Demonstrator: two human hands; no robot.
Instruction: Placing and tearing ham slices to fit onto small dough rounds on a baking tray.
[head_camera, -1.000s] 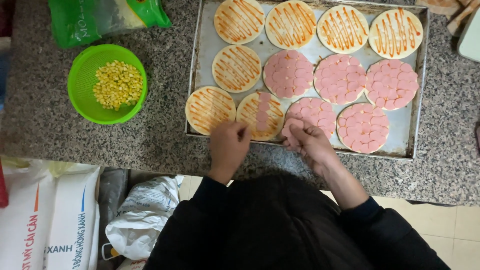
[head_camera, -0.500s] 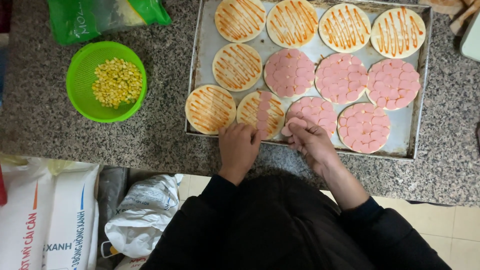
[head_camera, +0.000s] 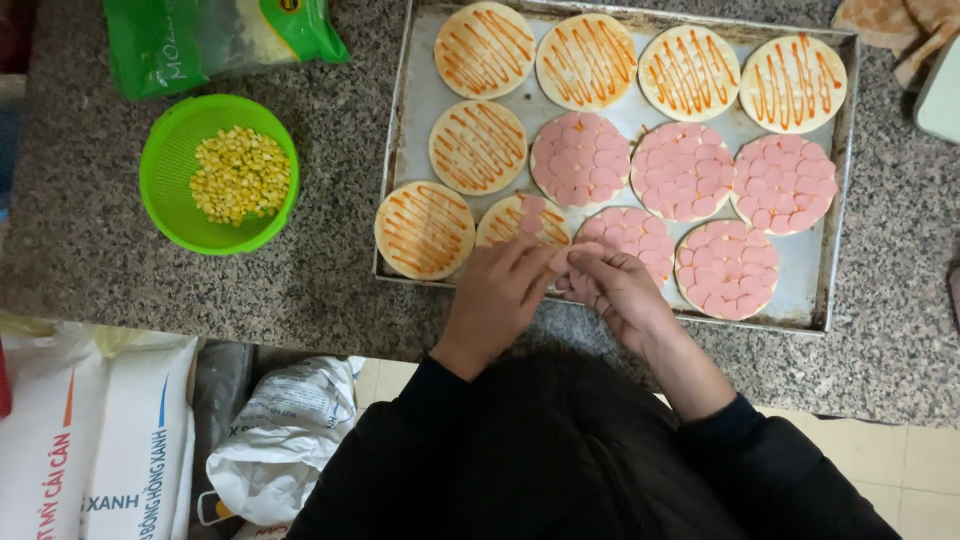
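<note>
Hands drawn together, sausage slices between fingers

On the speckled grey granite worktop we see a round green plastic strainer of yellow corn kernels beside a green plastic bag; white sacks stand below.

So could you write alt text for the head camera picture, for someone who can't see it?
A person's left hand and right hand meet over a half-topped dough round, holding pink sausage slices. The metal tray holds eleven rounds, five fully covered with slices. A green bowl of corn sits to the left.
</note>
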